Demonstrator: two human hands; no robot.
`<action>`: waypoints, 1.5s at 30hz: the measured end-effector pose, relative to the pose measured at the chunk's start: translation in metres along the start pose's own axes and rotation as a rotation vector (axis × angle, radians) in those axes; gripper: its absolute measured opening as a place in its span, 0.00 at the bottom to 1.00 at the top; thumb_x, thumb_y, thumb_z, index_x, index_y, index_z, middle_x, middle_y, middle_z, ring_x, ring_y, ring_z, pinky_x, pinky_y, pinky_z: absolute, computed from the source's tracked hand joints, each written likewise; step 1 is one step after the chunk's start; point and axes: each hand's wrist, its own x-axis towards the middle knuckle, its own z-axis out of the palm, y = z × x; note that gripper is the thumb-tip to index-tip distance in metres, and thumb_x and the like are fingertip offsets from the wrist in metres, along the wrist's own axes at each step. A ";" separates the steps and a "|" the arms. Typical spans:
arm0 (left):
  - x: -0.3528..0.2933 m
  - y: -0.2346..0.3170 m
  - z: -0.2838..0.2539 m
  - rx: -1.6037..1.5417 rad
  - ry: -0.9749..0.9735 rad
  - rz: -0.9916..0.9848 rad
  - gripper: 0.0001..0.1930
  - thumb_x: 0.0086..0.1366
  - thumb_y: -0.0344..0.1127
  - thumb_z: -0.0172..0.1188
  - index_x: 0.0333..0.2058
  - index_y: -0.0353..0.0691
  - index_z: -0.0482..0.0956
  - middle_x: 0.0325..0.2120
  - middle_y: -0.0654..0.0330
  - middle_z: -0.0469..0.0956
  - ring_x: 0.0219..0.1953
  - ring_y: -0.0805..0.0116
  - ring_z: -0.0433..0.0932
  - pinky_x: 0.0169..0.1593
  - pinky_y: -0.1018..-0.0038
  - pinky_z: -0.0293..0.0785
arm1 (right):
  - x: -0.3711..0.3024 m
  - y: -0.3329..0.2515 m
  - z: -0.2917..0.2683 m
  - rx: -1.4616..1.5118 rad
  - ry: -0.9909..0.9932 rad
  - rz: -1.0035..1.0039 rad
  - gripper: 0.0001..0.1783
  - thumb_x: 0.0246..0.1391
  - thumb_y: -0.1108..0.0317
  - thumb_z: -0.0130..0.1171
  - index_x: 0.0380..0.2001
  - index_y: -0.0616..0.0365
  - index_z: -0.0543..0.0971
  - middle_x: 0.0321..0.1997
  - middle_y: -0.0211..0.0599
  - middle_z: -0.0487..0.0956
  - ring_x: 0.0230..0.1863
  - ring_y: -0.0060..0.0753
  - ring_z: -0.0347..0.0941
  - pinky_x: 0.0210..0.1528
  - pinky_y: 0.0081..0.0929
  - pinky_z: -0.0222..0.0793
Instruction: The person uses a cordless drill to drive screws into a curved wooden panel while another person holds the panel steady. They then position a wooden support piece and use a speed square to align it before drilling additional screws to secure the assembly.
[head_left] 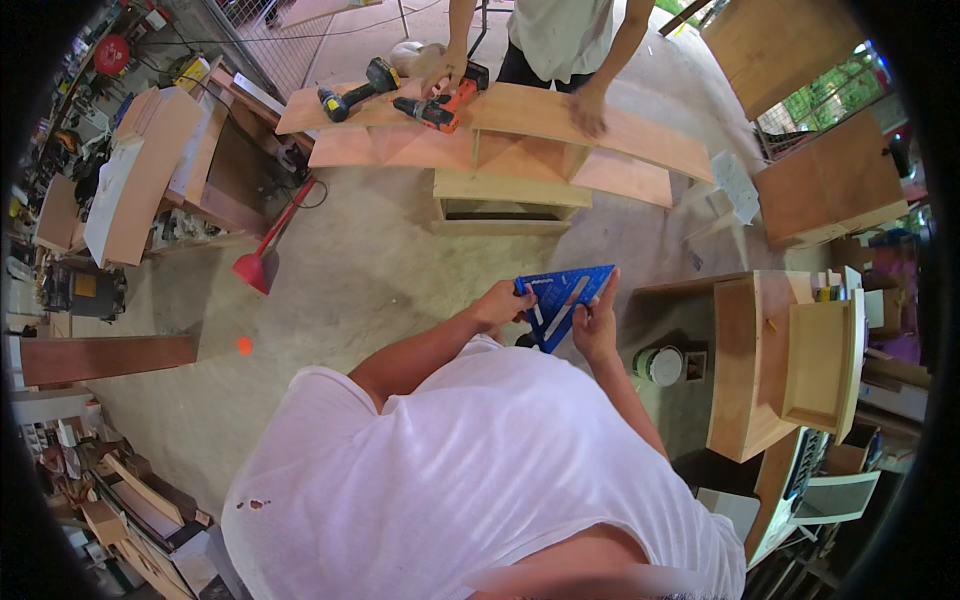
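Here, the left hand (497,301) and right hand (596,325) both clamp a blue triangular square (560,296) above the concrete floor (380,270).

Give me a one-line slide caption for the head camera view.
Both hands, left hand and right hand, hold a blue triangular square above a concrete floor, facing another person's plywood workpiece.

Lighting: bright daylight, soft shadows; glare on white shirt (480,470); fisheye bending, dark vignette at rim; centre sharp
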 end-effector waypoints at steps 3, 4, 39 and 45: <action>-0.037 -0.006 0.001 -0.101 -0.030 -0.162 0.18 0.69 0.47 0.66 0.48 0.39 0.79 0.35 0.59 0.84 0.34 0.67 0.86 0.37 0.70 0.81 | -0.032 -0.009 0.017 0.205 0.046 0.022 0.53 0.62 0.82 0.46 0.80 0.45 0.29 0.43 0.37 0.82 0.35 0.28 0.78 0.38 0.25 0.75; -0.048 -0.008 0.000 -0.155 -0.016 -0.207 0.16 0.70 0.46 0.65 0.46 0.39 0.80 0.35 0.59 0.84 0.32 0.66 0.86 0.35 0.69 0.81 | -0.042 -0.011 0.024 0.304 0.045 0.120 0.53 0.62 0.83 0.47 0.80 0.46 0.30 0.44 0.39 0.81 0.36 0.28 0.78 0.39 0.25 0.76; -0.277 -0.253 -0.497 1.126 0.001 -0.431 0.18 0.64 0.42 0.65 0.47 0.38 0.84 0.46 0.40 0.83 0.49 0.42 0.81 0.53 0.55 0.78 | -0.126 0.020 0.221 -0.595 -0.068 1.001 0.12 0.55 0.61 0.62 0.35 0.56 0.87 0.36 0.52 0.86 0.38 0.58 0.83 0.43 0.52 0.77; -0.294 -0.251 -0.521 1.206 -0.170 -0.551 0.20 0.64 0.44 0.65 0.48 0.33 0.83 0.44 0.39 0.83 0.49 0.41 0.82 0.53 0.55 0.78 | -0.292 0.030 0.169 -0.576 0.312 1.359 0.15 0.53 0.62 0.61 0.37 0.62 0.87 0.41 0.58 0.85 0.45 0.62 0.83 0.48 0.49 0.79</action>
